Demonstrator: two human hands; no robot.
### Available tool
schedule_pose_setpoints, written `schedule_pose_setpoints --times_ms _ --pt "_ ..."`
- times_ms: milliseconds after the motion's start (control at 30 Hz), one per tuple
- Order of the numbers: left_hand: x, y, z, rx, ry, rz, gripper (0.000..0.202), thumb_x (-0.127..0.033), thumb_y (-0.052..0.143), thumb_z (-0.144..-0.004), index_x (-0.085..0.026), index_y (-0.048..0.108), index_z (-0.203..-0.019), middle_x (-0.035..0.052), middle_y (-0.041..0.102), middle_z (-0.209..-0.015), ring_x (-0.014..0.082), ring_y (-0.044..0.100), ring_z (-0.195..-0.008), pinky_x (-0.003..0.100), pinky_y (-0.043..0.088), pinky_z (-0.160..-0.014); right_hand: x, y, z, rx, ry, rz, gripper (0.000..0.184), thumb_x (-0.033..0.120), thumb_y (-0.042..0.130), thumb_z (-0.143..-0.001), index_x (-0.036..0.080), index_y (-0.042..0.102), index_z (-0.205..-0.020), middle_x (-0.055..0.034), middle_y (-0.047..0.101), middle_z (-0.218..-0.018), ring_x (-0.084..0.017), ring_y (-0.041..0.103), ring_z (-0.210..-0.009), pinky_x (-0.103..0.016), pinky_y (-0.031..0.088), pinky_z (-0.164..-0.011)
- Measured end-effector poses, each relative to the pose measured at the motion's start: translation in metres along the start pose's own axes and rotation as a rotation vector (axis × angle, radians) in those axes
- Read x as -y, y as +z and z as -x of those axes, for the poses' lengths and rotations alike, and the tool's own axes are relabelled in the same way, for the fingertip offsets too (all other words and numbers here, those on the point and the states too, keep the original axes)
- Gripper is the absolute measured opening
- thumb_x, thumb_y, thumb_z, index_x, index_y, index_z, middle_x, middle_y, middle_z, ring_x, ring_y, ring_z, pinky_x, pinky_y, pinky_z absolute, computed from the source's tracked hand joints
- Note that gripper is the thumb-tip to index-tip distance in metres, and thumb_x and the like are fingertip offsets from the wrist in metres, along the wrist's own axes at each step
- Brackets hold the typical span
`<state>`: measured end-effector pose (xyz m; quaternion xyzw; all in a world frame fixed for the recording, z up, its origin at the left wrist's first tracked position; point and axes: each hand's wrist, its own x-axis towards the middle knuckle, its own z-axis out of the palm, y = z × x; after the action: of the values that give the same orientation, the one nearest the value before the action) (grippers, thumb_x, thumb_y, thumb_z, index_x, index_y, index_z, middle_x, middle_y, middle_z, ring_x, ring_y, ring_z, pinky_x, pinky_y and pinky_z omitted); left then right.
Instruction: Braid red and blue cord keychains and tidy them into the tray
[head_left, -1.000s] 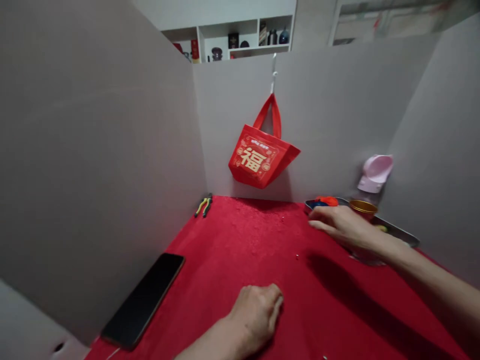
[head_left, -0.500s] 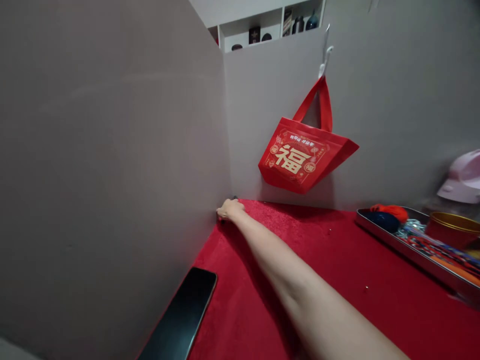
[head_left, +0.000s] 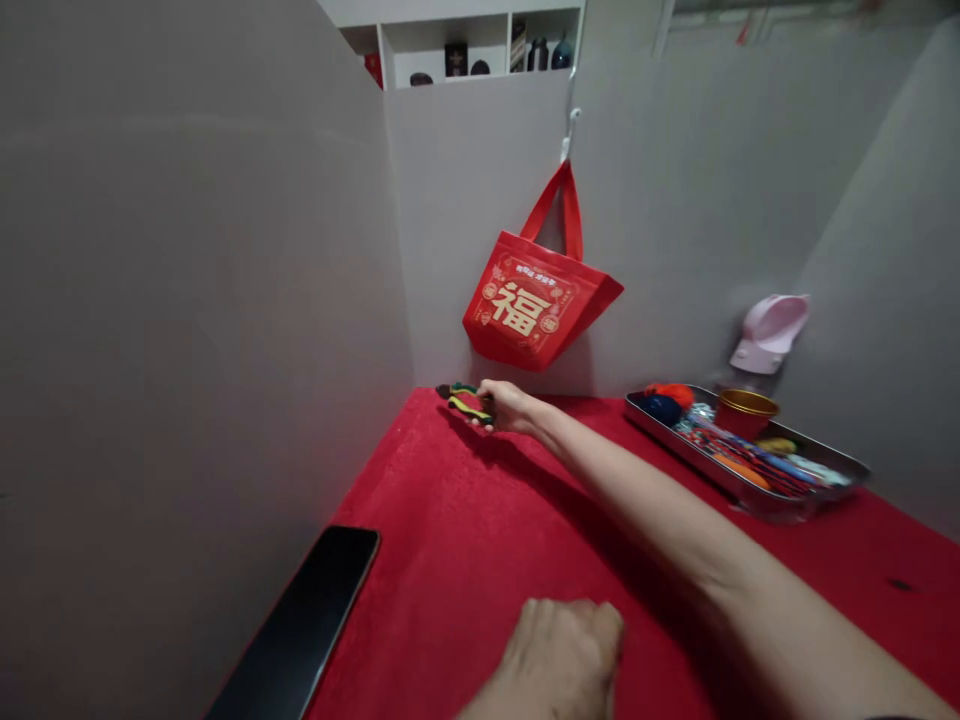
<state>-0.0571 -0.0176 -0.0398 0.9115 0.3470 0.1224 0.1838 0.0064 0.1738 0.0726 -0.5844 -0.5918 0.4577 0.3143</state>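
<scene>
My right hand (head_left: 504, 408) reaches far out over the red cloth (head_left: 450, 560), closed around the handles of a pair of pliers (head_left: 466, 402). The pliers have green and yellow handles, and their dark head points left toward the corner. At the bottom of the view my left hand (head_left: 562, 650) is closed above the cloth, its back toward me. Its curled fingertips are hidden, so I cannot see whether anything is inside.
A black phone (head_left: 307, 610) lies along the left wall. The metal tray (head_left: 697, 472) at the right holds yarn, cords and a red cup (head_left: 742, 415). Over the far edge hangs a red bag (head_left: 536, 305), with a pink holder (head_left: 772, 330) farther right.
My right hand has come away from the corner, moving right with the pliers now showing in it. My left hand has entered at the bottom. The view has turned right.
</scene>
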Motion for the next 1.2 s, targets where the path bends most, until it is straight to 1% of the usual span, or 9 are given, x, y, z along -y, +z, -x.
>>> schedule_pose_setpoints --times_ms 100,233,400,500,600,800,900,1033,1200 --pt "0.000 -0.005 -0.001 -0.046 0.058 -0.118 0.017 -0.021 0.038 -0.083 -0.020 0.055 -0.082 0.0044 0.063 -0.072 0.0157 0.056 -0.059 0.025 0.035 -0.052 -0.036 -0.053 0.078 -0.046 -0.076 -0.135 0.032 0.024 0.023 -0.083 0.017 0.053 -0.075 -0.0084 0.063 -0.083 -0.016 0.058 -0.077 -0.025 0.046 -0.061" --pt "-0.016 -0.011 0.002 -0.086 0.073 -0.009 0.023 -0.029 0.034 -0.088 -0.019 0.055 -0.089 0.0042 0.065 -0.075 0.0142 0.059 -0.064 0.023 0.037 -0.055 -0.091 -0.106 0.185 -0.224 -0.133 -0.323 0.004 0.019 0.042 -0.060 0.022 0.045 -0.061 -0.0087 0.061 -0.079 -0.016 0.054 -0.064 -0.027 0.044 -0.055" --pt "-0.054 -0.004 0.012 0.016 0.214 0.024 0.029 -0.045 0.040 -0.085 -0.019 0.053 -0.088 0.0022 0.064 -0.071 0.0140 0.058 -0.059 0.023 0.036 -0.052 -0.144 -0.129 0.286 -0.420 -0.014 -0.407 0.017 0.020 0.060 -0.059 0.022 0.043 -0.060 -0.0020 0.056 -0.074 -0.014 0.051 -0.058 -0.028 0.044 -0.053" --pt "-0.065 0.006 0.010 -0.007 0.191 -0.051 0.022 -0.036 0.038 -0.088 -0.018 0.051 -0.083 0.0019 0.064 -0.071 0.0134 0.058 -0.059 0.022 0.035 -0.051 -0.165 -0.129 0.318 -0.431 0.078 -0.328 0.017 0.025 0.064 -0.058 0.020 0.052 -0.070 -0.0026 0.058 -0.080 -0.015 0.054 -0.060 -0.027 0.044 -0.054" --pt "-0.065 0.014 0.005 -0.032 0.190 -0.167 0.020 -0.030 0.036 -0.089 -0.019 0.049 -0.077 0.0014 0.063 -0.069 0.0129 0.057 -0.057 0.022 0.033 -0.049 -0.174 -0.128 0.331 -0.331 0.037 -0.160 0.025 0.027 0.057 -0.064 0.019 0.059 -0.088 -0.0059 0.060 -0.084 -0.018 0.056 -0.063 -0.030 0.045 -0.056" --pt "-0.062 0.024 0.003 -0.059 0.253 -0.381 0.010 -0.018 0.039 -0.085 -0.017 0.046 -0.077 0.0007 0.062 -0.066 0.0138 0.054 -0.050 0.024 0.026 -0.042 -0.167 -0.133 0.328 -0.267 -0.274 0.398 0.054 0.018 0.049 -0.063 0.025 0.056 -0.116 -0.0069 0.053 -0.113 -0.027 0.049 -0.104 -0.035 0.040 -0.088" --pt "-0.063 0.026 0.002 -0.091 0.245 -0.355 0.014 -0.023 0.040 -0.085 -0.018 0.045 -0.073 -0.0004 0.061 -0.062 0.0129 0.053 -0.047 0.024 0.024 -0.041 -0.171 -0.136 0.316 -0.261 -0.225 0.580 0.063 0.014 0.044 -0.065 0.028 0.046 -0.126 -0.0076 0.048 -0.118 -0.025 0.050 -0.101 -0.034 0.043 -0.082" --pt "-0.064 0.026 0.000 -0.162 0.260 -0.350 0.012 -0.020 0.043 -0.083 -0.018 0.045 -0.072 -0.0005 0.060 -0.058 0.0128 0.054 -0.046 0.024 0.021 -0.039 -0.181 -0.142 0.291 -0.269 -0.127 0.857 0.068 0.007 0.044 -0.061 0.031 0.047 -0.125 -0.0068 0.048 -0.115 -0.024 0.052 -0.094 -0.033 0.044 -0.073" --pt "-0.060 0.028 0.000 -0.185 0.319 -0.295 0.010 -0.018 0.046 -0.081 -0.018 0.044 -0.072 -0.0021 0.060 -0.058 0.0109 0.054 -0.046 0.024 0.018 -0.039 -0.180 -0.141 0.265 -0.169 -0.215 1.009 0.067 0.003 0.045 -0.062 0.029 0.050 -0.123 -0.0079 0.053 -0.110 -0.022 0.050 -0.091 -0.033 0.039 -0.075"
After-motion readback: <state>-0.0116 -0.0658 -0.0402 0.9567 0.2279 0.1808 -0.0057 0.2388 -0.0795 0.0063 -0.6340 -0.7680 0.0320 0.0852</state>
